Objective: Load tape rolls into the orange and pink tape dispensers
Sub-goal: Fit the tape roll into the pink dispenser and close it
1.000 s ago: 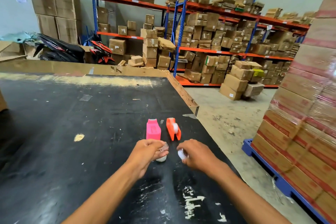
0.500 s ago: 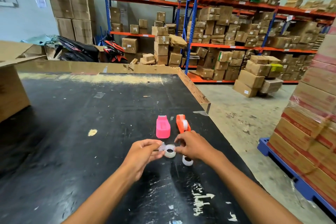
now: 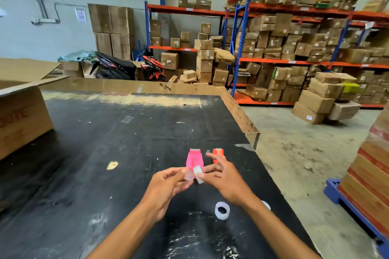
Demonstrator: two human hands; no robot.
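Observation:
A pink tape dispenser [image 3: 194, 159] and an orange tape dispenser [image 3: 217, 153] stand side by side on the black table [image 3: 105, 153]. Just in front of the pink one, my right hand [image 3: 223, 178] pinches a small tape roll [image 3: 197, 171] above the table. My left hand [image 3: 166, 185] pinches a clear piece of wrapping or tape end [image 3: 188, 175] that touches that roll. A second white tape roll [image 3: 222, 210] lies flat on the table under my right forearm. The edge of another white roll [image 3: 266, 205] shows behind my right wrist.
A large open cardboard box [image 3: 21, 115] stands on the table's left side. A cardboard rim [image 3: 237, 109] lines the far and right table edges. A wrapped stack of cartons on a blue pallet [image 3: 370, 174] stands at the right, beyond a strip of concrete floor.
Both hands have lifted the roll off the table and brought it up in front of the pink dispenser. The view has tilted up and shifted left, so the lying roll sits lower in frame.

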